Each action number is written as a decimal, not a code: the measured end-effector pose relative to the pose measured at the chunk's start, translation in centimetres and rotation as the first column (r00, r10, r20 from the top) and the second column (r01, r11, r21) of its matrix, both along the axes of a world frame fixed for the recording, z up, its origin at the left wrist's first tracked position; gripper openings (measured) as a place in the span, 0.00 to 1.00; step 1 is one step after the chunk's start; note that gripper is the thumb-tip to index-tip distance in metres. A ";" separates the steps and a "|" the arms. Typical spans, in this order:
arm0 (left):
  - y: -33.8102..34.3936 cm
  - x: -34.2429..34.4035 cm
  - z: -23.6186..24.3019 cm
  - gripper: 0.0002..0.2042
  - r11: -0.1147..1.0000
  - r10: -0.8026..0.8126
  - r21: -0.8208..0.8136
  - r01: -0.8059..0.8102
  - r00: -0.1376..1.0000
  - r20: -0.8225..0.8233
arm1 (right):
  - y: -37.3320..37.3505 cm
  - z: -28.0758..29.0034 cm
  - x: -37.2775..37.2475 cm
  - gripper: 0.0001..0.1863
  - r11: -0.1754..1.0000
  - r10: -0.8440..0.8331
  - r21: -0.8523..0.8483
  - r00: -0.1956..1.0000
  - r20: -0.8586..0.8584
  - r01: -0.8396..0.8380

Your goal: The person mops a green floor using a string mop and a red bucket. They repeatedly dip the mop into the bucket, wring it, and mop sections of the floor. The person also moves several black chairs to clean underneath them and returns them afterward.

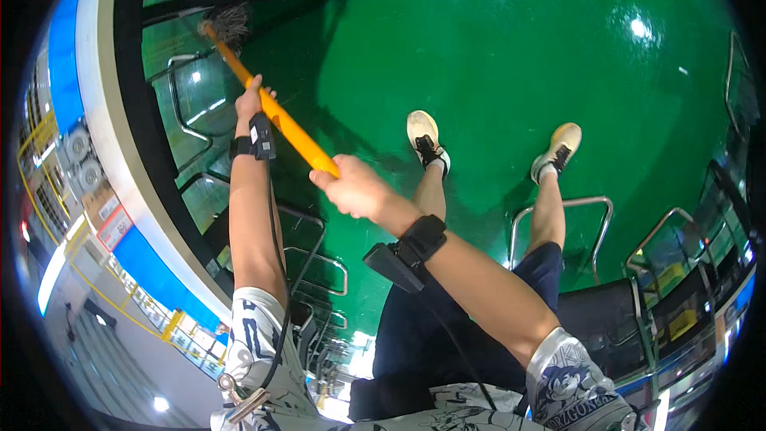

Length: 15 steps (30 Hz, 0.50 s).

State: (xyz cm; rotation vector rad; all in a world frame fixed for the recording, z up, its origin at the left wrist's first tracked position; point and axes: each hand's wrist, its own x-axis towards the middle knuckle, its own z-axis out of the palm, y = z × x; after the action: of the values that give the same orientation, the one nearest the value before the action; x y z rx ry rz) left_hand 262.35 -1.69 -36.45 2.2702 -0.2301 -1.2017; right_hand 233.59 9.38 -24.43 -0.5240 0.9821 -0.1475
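Observation:
Both of my hands grip the orange-yellow handle of a mop (297,137), which slants from the middle of the view up to the far left. My right hand (355,187) is closed around the near end of the handle. Farther along, my left hand (250,104) wraps the handle about midway. The grey string mop head (228,25) rests on the green floor (479,48), in the shadow beside a dark frame under the table. Its far side is partly lost in that shadow.
On the left runs a long table with a pale edge (120,160) and dark legs. Metal-framed chairs (185,104) stand under and beside it. More chairs (674,287) are at the lower right. My feet in pale shoes (423,129) stand apart on the shiny floor.

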 end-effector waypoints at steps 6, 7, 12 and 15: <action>5.5 -11.4 -0.1 0.09 0.924 -0.295 0.212 0.317 0.947 -0.128 | 7.0 1.0 -17.4 0.22 0.930 0.115 -0.326 0.977 -0.181 -0.170; 7.3 -15.3 -1.7 0.08 0.972 -0.185 0.136 0.191 0.981 -0.056 | 8.4 2.0 -22.7 0.22 0.881 0.062 -0.448 0.976 -0.209 -0.152; 19.8 -44.6 -4.5 0.14 0.996 -0.064 -0.061 0.064 0.998 0.002 | 13.8 10.3 -47.4 0.11 0.943 -0.019 0.326 0.988 -0.152 0.068; 26.6 -64.5 3.0 0.15 0.989 0.048 0.136 -0.067 0.990 0.134 | 22.6 17.2 -62.3 0.10 0.933 0.057 0.347 0.910 -0.412 0.099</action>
State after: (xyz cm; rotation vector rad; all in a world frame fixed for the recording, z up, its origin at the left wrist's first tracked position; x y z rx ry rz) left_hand 197.86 24.91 -33.40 2.4630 -0.1312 -1.0714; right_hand 171.28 32.02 -7.19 -0.2035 1.3991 0.1342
